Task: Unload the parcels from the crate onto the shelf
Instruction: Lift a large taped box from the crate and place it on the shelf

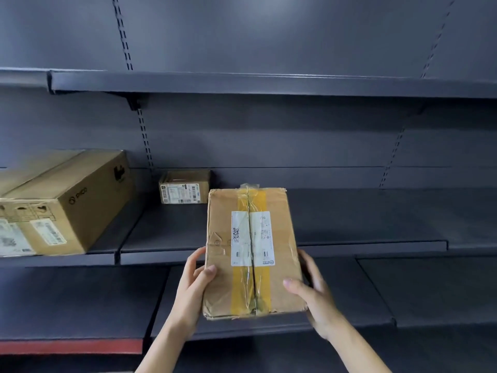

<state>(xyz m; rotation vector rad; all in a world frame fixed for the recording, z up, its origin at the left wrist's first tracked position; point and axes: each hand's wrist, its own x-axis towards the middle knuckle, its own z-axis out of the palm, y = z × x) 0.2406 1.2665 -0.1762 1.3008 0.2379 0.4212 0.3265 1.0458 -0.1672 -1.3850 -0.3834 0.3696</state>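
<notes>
A brown cardboard parcel (279, 238) with yellow tape and a white label is held in front of the middle shelf (349, 246). My left hand (195, 286) grips its left side, thumb on top. My right hand (313, 292) grips its right side, thumb on the top face. The parcel's far end reaches over the shelf's front edge. The crate is out of view.
A large cardboard box (67, 200) sits on the left of the same shelf level. A small labelled parcel (184, 189) stands at the back of the middle shelf. An upper shelf (269, 83) hangs above; a lower shelf (80, 300) juts out below.
</notes>
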